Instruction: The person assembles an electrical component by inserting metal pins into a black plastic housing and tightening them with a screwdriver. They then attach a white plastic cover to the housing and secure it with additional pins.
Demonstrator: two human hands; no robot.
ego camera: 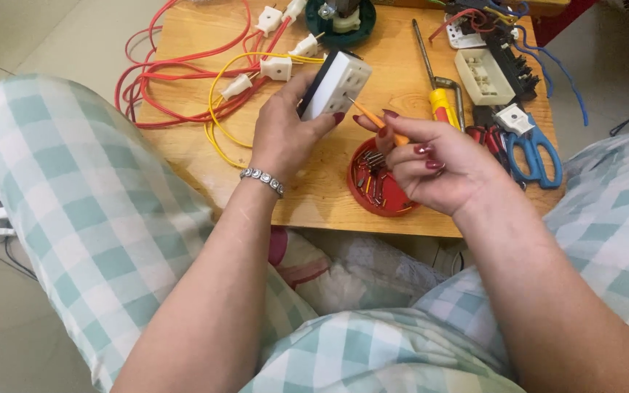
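Observation:
My left hand (283,135) grips a white socket block with a black back (335,84), held tilted above a low wooden table (314,196). My right hand (442,164) holds a small orange-handled screwdriver (377,118); its tip touches the face of the socket block. Just under my right hand sits a round red lid (374,191) holding several small screws. A beaded bracelet is on my left wrist.
Red and yellow wires with white plugs (256,73) lie at the table's back left. A yellow-handled screwdriver (440,102), blue-handled scissors (536,149), another white socket (483,75) and a tangle of parts (500,29) lie at the right. My checked-clad knees flank the table.

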